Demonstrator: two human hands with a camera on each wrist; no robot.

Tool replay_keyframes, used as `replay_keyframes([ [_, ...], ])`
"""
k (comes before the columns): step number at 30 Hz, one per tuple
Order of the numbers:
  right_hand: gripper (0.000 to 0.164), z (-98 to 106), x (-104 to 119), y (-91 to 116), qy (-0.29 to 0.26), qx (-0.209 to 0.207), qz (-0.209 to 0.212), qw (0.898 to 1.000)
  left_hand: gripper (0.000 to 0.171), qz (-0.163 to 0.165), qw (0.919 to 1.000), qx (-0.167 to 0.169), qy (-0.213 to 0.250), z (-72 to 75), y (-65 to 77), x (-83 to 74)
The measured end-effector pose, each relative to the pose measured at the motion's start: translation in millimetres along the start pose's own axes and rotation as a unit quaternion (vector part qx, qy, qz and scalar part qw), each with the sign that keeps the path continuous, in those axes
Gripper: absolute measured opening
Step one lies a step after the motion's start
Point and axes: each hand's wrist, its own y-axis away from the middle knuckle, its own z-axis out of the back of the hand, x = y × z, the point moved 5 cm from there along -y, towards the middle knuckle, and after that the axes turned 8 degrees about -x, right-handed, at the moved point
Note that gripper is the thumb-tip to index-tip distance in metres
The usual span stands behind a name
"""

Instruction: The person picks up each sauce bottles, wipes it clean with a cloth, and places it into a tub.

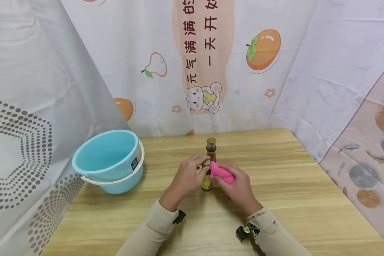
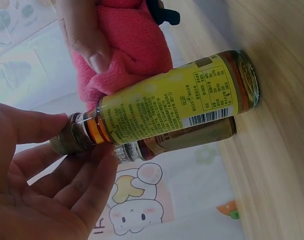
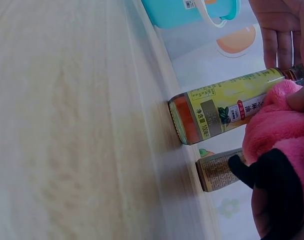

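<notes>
A small sesame oil bottle [image 3: 227, 107] with a yellow label stands upright at the middle of the table. My left hand [image 1: 186, 176] pinches its dark cap [image 2: 69, 136] between thumb and fingers. In my right hand [image 1: 241, 188] is a bunched pink fuzzy cloth [image 1: 223, 173], and the left wrist view shows it against the bottle's side. A black strap-like piece [image 3: 277, 185] shows at the cloth in the right wrist view. Just behind stands a second, darker bottle [image 1: 211, 146] with a gold cap, partly hidden by the hands and the first bottle.
A light blue bucket [image 1: 112, 177] with a white handle stands at the table's left side. The wooden table [image 1: 291, 199] ends at a printed curtain [image 1: 140, 92] behind and a marble-patterned sheet [image 1: 332, 71] on the right.
</notes>
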Motion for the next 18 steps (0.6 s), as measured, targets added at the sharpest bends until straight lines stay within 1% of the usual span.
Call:
replay_keyframes([
  [5,0.041,-0.9,-3.8,0.5,0.01,0.011,-0.025,1.0,0.033,0.004,0.9999,0.003,-0.015,0.8,0.2,-0.4],
  [10,0.04,-2.6,-6.0,1.7,0.025,0.03,-0.044,0.998,0.035,0.014,0.9997,0.011,-0.017,1.6,0.3,-0.3],
  [14,0.039,-3.8,-7.3,2.8,0.035,0.038,-0.051,0.997,0.035,0.023,0.9995,0.019,-0.012,0.9,0.4,1.0],
  [18,0.039,-4.7,-8.3,3.5,0.05,0.043,-0.055,0.996,0.036,0.029,0.9993,0.024,0.006,0.3,0.1,2.7],
])
